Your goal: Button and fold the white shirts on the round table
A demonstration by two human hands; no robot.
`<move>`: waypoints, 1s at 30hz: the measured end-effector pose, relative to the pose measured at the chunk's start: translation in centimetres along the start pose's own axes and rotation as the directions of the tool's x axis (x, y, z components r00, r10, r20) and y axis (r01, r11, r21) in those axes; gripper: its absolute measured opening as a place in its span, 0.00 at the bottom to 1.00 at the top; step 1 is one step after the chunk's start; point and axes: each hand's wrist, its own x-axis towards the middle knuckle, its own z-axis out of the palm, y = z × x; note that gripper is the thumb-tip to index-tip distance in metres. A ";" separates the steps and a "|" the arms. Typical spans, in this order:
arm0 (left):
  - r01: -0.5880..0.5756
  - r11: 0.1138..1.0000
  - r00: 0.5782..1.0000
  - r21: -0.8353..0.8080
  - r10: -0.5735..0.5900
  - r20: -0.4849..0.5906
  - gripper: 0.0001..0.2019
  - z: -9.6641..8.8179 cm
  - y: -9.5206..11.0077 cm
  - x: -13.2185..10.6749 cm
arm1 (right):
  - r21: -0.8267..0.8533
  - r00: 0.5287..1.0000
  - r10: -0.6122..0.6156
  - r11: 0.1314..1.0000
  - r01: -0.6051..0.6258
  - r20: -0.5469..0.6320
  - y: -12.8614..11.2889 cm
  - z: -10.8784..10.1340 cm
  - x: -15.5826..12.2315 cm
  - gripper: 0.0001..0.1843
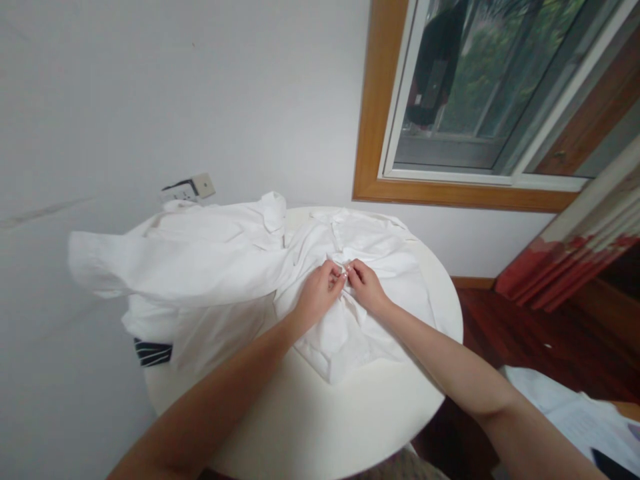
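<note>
A white shirt (pixel 395 267) lies rumpled across the round table, with its cloth gathered into folds around my hands. My left hand (pixel 320 290) pinches the fabric near the middle of the shirt. Close against it, my right hand (pixel 367 283) grips the same bunched part, the fingertips of both hands almost touching. Any small detail between the fingertips is too small to make out. To the left, white cloth with a sleeve-like end (pixel 95 260) extends past the table's edge.
The white round table (pixel 280 427) stands against a wall with an outlet (pixel 203 185). Dark striped cloth (pixel 153 352) shows under the white cloth at left. A wood-framed window (pixel 370 133) and a red-and-cream curtain (pixel 540 270) are on the right. White cloth (pixel 565 413) lies at lower right.
</note>
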 end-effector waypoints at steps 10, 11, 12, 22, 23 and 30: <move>-0.130 0.839 0.988 0.528 0.068 0.136 0.13 -0.2 1.6 -0.3 | 0.149 0.996 0.076 0.985 -0.082 0.047 0.9 0.2 -0.2 0.16; -0.122 0.825 0.988 0.552 0.048 0.147 0.13 -0.2 1.6 -0.3 | 0.154 0.996 0.080 0.984 -0.087 0.051 0.9 0.2 -0.3 0.16; -0.113 0.815 0.987 0.568 0.026 0.159 0.13 -0.2 1.6 -0.4 | 0.160 0.995 0.081 0.983 -0.089 0.055 0.9 0.2 -0.3 0.16; -0.023 0.911 0.992 0.413 -0.031 0.124 0.08 0.2 -0.3 -0.2 | 0.205 0.986 0.056 0.975 -0.089 0.160 0.2 0.1 -0.2 0.13; -0.021 0.915 0.993 0.402 -0.029 0.118 0.08 0.2 -0.4 -0.2 | 0.197 0.983 0.073 0.975 -0.105 0.166 0.4 0.1 -0.2 0.13; -0.016 0.944 0.994 0.331 -0.021 0.106 0.08 0.2 -0.2 -0.2 | 0.322 0.954 0.085 0.929 -0.180 0.286 0.4 -0.6 0.2 0.17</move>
